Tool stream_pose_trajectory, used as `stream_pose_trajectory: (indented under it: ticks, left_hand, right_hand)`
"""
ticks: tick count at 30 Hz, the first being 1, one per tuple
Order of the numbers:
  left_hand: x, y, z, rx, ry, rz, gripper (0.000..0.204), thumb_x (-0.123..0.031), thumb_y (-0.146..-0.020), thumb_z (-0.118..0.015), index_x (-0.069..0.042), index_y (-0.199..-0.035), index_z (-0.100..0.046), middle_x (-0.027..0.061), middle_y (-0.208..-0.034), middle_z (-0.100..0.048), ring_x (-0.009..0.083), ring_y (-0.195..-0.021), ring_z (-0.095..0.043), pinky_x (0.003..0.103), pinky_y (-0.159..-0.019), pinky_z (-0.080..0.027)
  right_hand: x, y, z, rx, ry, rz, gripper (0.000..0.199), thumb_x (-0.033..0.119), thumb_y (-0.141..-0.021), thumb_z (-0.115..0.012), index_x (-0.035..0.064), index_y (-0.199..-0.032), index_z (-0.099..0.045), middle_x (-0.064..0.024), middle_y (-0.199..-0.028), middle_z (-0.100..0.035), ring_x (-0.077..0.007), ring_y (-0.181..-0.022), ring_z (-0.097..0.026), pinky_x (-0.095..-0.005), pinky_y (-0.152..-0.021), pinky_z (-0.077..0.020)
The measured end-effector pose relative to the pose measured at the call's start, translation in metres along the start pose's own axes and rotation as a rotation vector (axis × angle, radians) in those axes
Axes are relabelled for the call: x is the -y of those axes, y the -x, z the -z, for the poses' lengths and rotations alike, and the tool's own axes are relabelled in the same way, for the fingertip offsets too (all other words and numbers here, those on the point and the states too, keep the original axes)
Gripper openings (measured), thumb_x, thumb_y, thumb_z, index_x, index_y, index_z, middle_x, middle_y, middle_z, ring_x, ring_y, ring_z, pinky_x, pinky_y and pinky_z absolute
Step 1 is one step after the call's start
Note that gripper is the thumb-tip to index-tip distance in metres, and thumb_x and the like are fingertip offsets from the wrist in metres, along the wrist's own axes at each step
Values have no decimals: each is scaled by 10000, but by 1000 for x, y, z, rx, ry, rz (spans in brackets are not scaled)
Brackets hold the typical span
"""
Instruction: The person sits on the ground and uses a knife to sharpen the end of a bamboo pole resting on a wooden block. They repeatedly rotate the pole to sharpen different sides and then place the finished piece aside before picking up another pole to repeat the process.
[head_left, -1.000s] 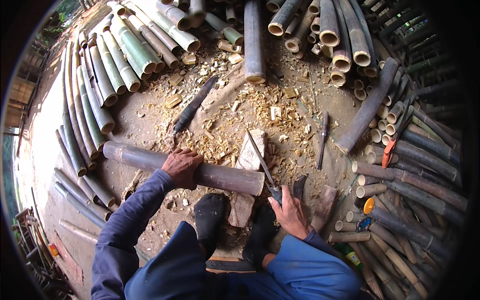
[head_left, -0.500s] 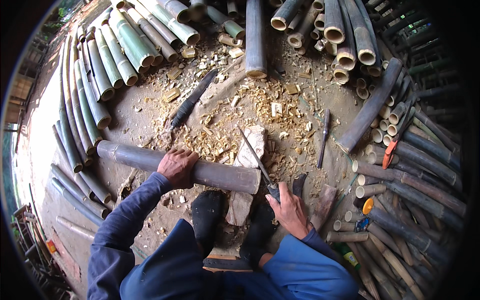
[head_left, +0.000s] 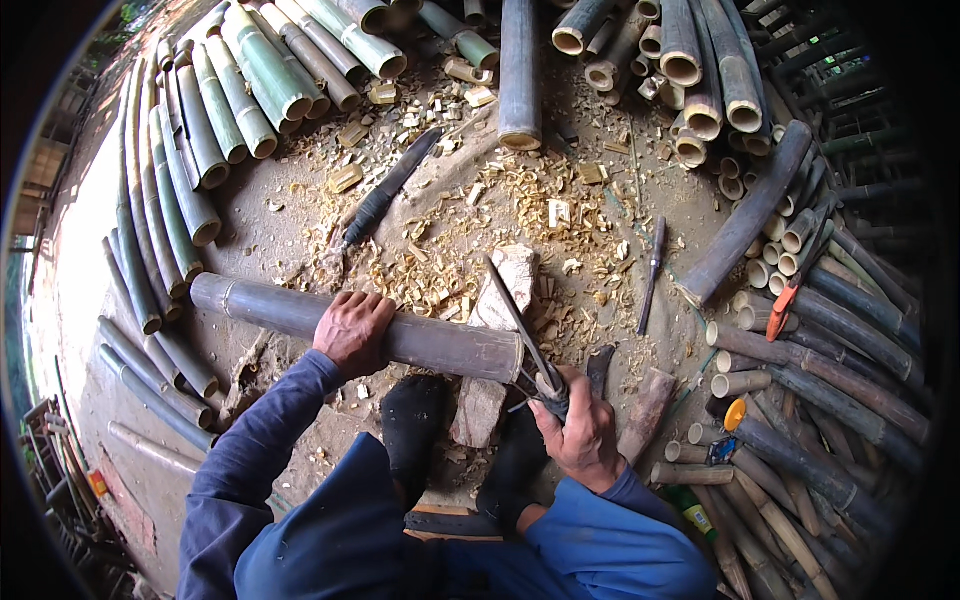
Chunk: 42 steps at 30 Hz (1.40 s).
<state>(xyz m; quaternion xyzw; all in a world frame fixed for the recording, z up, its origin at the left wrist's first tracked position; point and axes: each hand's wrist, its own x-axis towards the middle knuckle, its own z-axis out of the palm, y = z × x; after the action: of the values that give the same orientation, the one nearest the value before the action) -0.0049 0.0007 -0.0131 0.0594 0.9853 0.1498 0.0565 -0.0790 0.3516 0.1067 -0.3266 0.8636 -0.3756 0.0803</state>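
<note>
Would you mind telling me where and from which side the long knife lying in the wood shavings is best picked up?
Grip the long knife by its dark handle, the lower-left end near, coming from above. It lies flat on the shavings, blade pointing up-right, so the handle end is probably the safe, rounder part.

Bamboo pole [head_left: 300, 318] across wood block [head_left: 500, 330]; machete [head_left: 385, 195] behind; chisel [head_left: 652, 270] right.
</note>
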Motion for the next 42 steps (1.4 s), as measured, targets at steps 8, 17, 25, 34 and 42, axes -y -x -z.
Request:
stream_pose_trajectory:
  ticks: [8, 17, 25, 34, 42]
  left_hand:
    - [-1, 11, -13, -90, -52, 8, 601, -253, -673, -807, -56, -1209, -619, 153, -1129, -667, 364, -1117, -658, 494, -1046, -492]
    - [-3, 13, -29, -182, -107, -16, 693, -251, -668, -797, -33, -1301, -618, 164, -1228, -674, 358, -1199, -647, 519, -1125, -467]
    - [-8, 21, -33, -250, -139, 2, 706, -231, -718, -775, -25, -1370, -599, 180, -1271, -660, 370, -1255, -628, 547, -1160, -438]
    - [-2, -17, 29, 261, 18, 65, 840, -344, -526, -905, -121, -1286, -624, 127, -1186, -671, 332, -1208, -631, 480, -1064, -454]
    - [5, -17, 14, 257, 87, 39, 557, -326, -530, -864, -118, -993, -634, 103, -939, -692, 332, -995, -698, 466, -983, -496]
  right_hand:
    - [-18, -2, -5, 241, 156, -212, 319, 254, -1030, -698, 22, -1164, -524, -283, -900, -702, -496, -771, -700, -540, -610, -557]
    - [-50, 17, -27, 278, 248, -313, 339, 266, -1025, -707, 25, -1166, -515, -269, -932, -718, -470, -767, -727, -511, -607, -576]
    - [-35, 10, -19, 237, 232, -250, 336, 231, -1025, -686, 17, -1174, -475, -284, -927, -728, -472, -799, -736, -522, -632, -585]
    - [-3, 1, 1, 87, 71, -166, 319, 267, -1021, -702, 24, -1123, -522, -270, -876, -706, -476, -763, -715, -528, -604, -559]
    - [-12, 0, -10, 245, 175, -321, 324, 245, -1018, -709, 22, -1152, -516, -281, -885, -710, -491, -765, -714, -537, -628, -564]
